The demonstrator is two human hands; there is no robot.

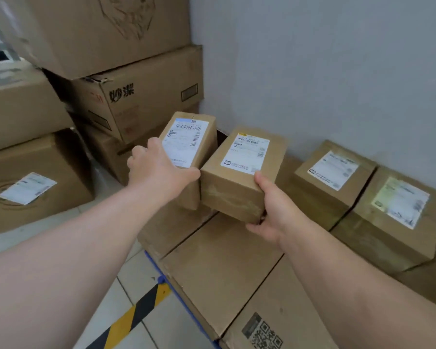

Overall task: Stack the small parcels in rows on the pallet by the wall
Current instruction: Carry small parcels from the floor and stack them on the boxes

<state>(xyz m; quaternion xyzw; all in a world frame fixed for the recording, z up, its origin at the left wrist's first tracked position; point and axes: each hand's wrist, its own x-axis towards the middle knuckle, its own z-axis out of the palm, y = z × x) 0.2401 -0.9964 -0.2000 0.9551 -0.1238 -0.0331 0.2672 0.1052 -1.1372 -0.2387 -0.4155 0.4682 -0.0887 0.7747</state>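
Our left hand (159, 170) curls over the near end of the left parcel (189, 142); our right hand (275, 212) clamps the near corner of the right parcel (239, 177). Both are held lengthwise away from our fingers toward the wall (312, 71), with the row (335, 177) just rightward.

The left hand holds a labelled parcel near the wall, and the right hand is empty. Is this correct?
Not quite. The right hand is not empty: it grips a second labelled parcel, thumb on top. The left hand does hold a labelled parcel near the wall, as the head view shows.
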